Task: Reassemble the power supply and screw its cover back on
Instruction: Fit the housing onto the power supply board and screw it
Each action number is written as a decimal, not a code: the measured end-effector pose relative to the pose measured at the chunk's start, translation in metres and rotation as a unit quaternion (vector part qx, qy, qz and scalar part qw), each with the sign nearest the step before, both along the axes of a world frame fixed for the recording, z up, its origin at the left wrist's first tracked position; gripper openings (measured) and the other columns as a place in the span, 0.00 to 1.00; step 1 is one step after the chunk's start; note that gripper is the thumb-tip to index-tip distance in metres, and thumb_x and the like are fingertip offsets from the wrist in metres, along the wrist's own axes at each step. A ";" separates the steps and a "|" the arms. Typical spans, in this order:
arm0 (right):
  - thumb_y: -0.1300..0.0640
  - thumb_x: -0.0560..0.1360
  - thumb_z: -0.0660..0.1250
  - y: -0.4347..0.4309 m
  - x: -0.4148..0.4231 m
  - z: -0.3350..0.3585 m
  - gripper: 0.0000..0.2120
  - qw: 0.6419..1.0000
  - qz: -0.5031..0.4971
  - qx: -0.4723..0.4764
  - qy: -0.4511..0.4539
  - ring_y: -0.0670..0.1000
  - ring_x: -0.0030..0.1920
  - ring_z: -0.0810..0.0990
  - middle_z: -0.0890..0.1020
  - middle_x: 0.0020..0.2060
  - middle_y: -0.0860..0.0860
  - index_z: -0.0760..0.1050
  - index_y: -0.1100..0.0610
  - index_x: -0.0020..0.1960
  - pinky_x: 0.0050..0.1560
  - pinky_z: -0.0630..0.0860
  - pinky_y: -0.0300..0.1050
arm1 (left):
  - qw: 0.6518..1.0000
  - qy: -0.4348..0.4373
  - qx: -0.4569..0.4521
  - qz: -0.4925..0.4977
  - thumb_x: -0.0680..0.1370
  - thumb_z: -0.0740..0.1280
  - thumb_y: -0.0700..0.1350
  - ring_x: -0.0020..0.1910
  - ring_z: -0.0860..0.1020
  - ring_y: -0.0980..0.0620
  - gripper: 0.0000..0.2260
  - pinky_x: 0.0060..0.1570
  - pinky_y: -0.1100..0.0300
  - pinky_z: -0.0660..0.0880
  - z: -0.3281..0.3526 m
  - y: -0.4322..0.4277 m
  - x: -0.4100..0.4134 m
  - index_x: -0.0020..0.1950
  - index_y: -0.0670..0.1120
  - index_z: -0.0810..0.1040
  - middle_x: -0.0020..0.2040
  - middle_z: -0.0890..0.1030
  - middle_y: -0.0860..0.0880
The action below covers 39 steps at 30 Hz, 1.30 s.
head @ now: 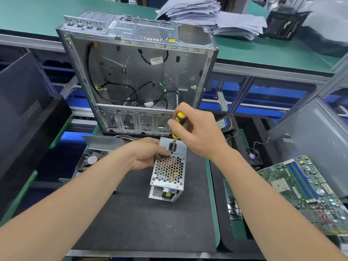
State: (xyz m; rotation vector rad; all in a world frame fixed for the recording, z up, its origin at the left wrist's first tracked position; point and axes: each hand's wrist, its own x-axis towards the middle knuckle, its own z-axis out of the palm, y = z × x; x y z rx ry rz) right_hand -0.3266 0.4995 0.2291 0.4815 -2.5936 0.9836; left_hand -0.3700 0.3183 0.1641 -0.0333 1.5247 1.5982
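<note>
Metal cover (168,170) is seated on the power supply (162,194) held by the left grip (148,155); screwing is judged unfinished, the screwdriver (178,115) being clenched in the right grip (199,132).

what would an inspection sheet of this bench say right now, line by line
surface: black mat on a green-edged bench
job's things: power supply on the mat; screwdriver tip down on its top face
clutter: fan at left, motherboard at right
hands: left hand grips the power supply; right hand holds the screwdriver
cables: black leads inside the case; coloured wires behind the power supply
surroundings: open computer case behind the mat; paper stacks on the far bench
</note>
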 end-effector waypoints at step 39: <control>0.63 0.82 0.68 0.005 0.000 0.046 0.11 0.968 0.133 0.135 -0.168 0.49 0.45 0.84 0.83 0.49 0.44 0.75 0.49 0.57 0.49 0.81 0.59 | 0.871 0.481 -0.073 -0.073 0.76 0.76 0.39 0.48 0.86 0.52 0.09 0.55 0.52 0.81 -0.001 -0.011 -0.010 0.46 0.54 0.84 0.45 0.87 0.52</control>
